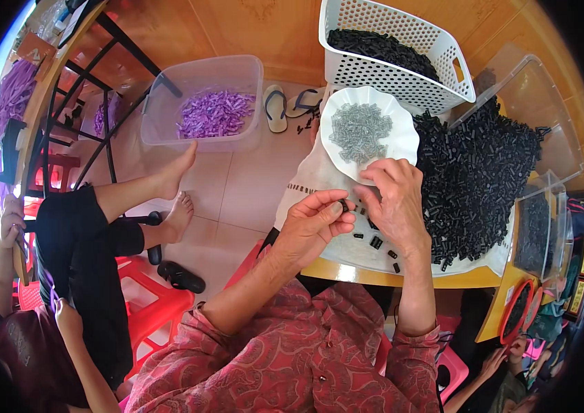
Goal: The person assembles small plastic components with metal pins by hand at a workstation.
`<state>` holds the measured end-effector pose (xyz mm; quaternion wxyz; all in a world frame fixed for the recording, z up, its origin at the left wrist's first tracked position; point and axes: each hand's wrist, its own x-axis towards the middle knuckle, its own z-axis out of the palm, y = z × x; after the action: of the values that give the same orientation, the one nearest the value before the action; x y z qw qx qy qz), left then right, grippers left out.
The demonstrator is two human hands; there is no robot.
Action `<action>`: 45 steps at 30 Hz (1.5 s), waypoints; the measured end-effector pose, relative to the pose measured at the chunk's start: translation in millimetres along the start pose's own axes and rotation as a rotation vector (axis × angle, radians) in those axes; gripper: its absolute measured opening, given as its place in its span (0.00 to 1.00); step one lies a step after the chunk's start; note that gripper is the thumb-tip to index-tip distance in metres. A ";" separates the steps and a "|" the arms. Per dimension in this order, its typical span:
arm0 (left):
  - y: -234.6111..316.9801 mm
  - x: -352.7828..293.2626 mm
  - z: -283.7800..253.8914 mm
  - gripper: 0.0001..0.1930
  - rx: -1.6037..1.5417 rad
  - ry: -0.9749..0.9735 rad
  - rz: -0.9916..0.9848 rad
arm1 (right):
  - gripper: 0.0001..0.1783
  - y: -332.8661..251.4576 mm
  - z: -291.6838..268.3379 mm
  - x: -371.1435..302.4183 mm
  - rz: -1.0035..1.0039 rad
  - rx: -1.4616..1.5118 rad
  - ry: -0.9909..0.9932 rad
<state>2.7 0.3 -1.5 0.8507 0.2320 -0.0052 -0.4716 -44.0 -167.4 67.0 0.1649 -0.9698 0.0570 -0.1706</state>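
Note:
My left hand (314, 221) pinches a small black plastic piece (344, 206) between thumb and fingertips, above the near edge of the cloth-covered table. Close to its right, my right hand (400, 203) has bent fingers drawn toward the thumb at the near rim of a white scalloped plate (406, 134); whatever its fingertips hold is too small to make out. Many small clear parts (361, 131) are heaped on the plate. Beyond my right hand spreads a big pile of black plastic pieces (478, 186). A few loose black pieces (376, 242) lie on the white cloth (304, 184) below my hands.
A white perforated basket (357, 65) of black pieces stands behind the plate. Clear bins (543, 206) border the pile. On the floor are a clear tub (202, 65) of purple pieces and sandals (275, 109). A seated person (75, 241) is left; another person's hand (493, 363) shows right.

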 end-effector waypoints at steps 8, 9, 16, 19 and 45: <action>0.0 -1.0 -1.2 0.13 -0.089 0.013 -0.042 | 0.10 2.5 13.4 -9.8 0.029 0.036 0.120; 0.0 -1.0 -1.6 0.13 -0.090 0.014 -0.040 | 0.10 0.2 12.6 -11.0 0.027 0.037 0.119; 0.3 -1.3 -2.5 0.13 -0.194 0.021 -0.035 | 0.08 -31.0 -1.7 -30.2 0.210 0.543 0.181; 0.6 -2.0 0.6 0.13 -0.195 0.037 -0.029 | 0.08 -34.9 2.1 -37.2 0.236 0.707 0.185; -4.4 -4.0 0.7 0.11 -0.005 -0.055 0.021 | 0.05 -29.9 -2.1 -42.8 0.503 1.022 0.027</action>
<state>-3.2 1.3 -1.8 0.8556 0.2169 -0.0301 -0.4690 -83.1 -132.8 65.6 0.6477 -0.7212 0.1987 -0.1444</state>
